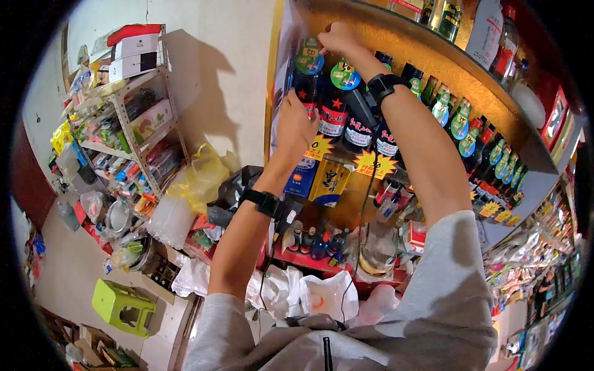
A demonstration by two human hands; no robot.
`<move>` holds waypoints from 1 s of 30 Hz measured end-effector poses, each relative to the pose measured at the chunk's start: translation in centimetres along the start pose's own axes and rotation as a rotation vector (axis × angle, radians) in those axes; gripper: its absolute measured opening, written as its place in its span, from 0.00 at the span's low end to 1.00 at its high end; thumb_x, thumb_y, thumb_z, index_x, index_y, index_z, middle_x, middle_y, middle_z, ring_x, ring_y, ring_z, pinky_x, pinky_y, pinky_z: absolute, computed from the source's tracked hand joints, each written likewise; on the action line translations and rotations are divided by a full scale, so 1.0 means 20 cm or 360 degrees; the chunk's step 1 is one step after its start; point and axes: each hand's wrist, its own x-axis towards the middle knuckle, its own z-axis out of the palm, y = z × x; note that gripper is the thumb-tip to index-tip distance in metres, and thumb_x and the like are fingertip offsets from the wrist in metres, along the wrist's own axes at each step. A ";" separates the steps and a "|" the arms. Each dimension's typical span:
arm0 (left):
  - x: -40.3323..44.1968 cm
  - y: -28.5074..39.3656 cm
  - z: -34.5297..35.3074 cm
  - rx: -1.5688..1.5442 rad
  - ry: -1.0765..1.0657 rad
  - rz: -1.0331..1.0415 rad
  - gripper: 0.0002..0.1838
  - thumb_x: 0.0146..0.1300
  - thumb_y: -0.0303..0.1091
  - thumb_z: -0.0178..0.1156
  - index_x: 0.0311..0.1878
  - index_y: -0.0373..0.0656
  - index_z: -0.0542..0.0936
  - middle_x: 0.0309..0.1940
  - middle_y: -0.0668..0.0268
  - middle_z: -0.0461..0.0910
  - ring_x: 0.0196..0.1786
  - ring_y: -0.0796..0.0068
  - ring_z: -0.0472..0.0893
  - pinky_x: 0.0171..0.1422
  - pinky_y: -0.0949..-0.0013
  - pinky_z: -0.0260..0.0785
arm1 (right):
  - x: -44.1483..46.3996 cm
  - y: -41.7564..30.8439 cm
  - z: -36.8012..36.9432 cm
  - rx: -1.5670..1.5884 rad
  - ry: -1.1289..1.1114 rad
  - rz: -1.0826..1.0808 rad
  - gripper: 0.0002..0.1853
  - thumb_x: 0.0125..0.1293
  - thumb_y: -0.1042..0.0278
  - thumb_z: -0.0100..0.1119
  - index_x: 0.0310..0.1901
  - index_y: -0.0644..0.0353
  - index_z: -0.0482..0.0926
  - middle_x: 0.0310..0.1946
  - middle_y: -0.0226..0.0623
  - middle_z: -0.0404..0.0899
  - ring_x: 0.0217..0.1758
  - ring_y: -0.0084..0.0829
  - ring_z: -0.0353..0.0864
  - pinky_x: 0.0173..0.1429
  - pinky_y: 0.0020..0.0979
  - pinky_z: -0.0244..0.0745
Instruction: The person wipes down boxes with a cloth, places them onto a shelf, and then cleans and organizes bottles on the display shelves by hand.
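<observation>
On the shelf at upper centre stands a dark bottle (307,86) with a red star and a round green and blue tag (309,57) at its neck. My left hand (298,125) is closed around the bottle's lower left side. Up by the tag's top right edge, my right hand (341,41) has its fingers pressed together; what they hold, if anything, is too small to make out. Beside it to the right is another star bottle (334,111) with a green tag (344,75). Yellow starburst price cards (375,164) hang along the shelf edge.
More tagged bottles (461,120) run along the shelf to the right, below an upper shelf (458,55). Boxes (330,184) and small bottles (320,246) sit lower down. At left are a loaded metal rack (127,117), a yellow bag (207,176) and a green stool (124,304).
</observation>
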 end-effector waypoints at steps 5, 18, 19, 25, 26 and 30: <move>0.03 0.01 0.00 0.0192 -0.0167 -0.0211 0.41 0.64 0.42 0.69 0.70 0.27 0.62 0.58 0.38 0.76 0.58 0.40 0.80 0.60 0.50 0.76 | 0.07 0.05 0.10 0.0011 -0.0005 -0.0120 0.18 0.56 0.60 0.61 0.36 0.70 0.89 0.35 0.54 0.88 0.45 0.50 0.89 0.54 0.42 0.82; 0.06 0.00 0.05 0.0341 -0.0281 -0.0411 0.51 0.60 0.54 0.72 0.75 0.33 0.57 0.53 0.43 0.81 0.52 0.43 0.84 0.54 0.48 0.79 | 0.00 0.06 0.01 -0.0131 -0.0058 -0.0142 0.18 0.64 0.56 0.67 0.43 0.67 0.85 0.27 0.39 0.86 0.26 0.27 0.85 0.34 0.34 0.78; 0.07 -0.01 0.05 0.0346 -0.0270 -0.0417 0.53 0.58 0.55 0.73 0.76 0.33 0.57 0.53 0.44 0.82 0.52 0.43 0.85 0.54 0.48 0.79 | -0.03 0.05 -0.01 -0.0129 -0.0084 -0.0181 0.19 0.65 0.55 0.67 0.42 0.67 0.85 0.27 0.39 0.86 0.26 0.27 0.85 0.32 0.33 0.77; 0.14 -0.09 0.09 0.0172 -0.0434 -0.0459 0.62 0.51 0.54 0.77 0.78 0.31 0.52 0.57 0.41 0.80 0.55 0.43 0.84 0.58 0.48 0.77 | -0.16 -0.02 -0.09 -0.0120 -0.0169 -0.0218 0.21 0.66 0.53 0.68 0.48 0.65 0.82 0.26 0.37 0.84 0.24 0.27 0.83 0.29 0.31 0.76; 0.15 -0.11 0.10 0.0112 -0.0417 -0.0442 0.63 0.50 0.54 0.78 0.78 0.30 0.51 0.57 0.41 0.81 0.55 0.43 0.83 0.58 0.48 0.77 | -0.18 -0.03 -0.10 -0.0122 -0.0163 -0.0216 0.21 0.66 0.53 0.68 0.48 0.65 0.82 0.26 0.37 0.84 0.24 0.27 0.83 0.29 0.31 0.76; 0.15 -0.09 0.06 0.0092 -0.0416 -0.0447 0.51 0.47 0.53 0.80 0.66 0.29 0.66 0.48 0.42 0.85 0.52 0.42 0.85 0.57 0.48 0.78 | -0.21 0.00 -0.05 0.0219 -0.0153 -0.0285 0.30 0.59 0.44 0.70 0.49 0.65 0.83 0.42 0.52 0.87 0.47 0.44 0.88 0.50 0.42 0.81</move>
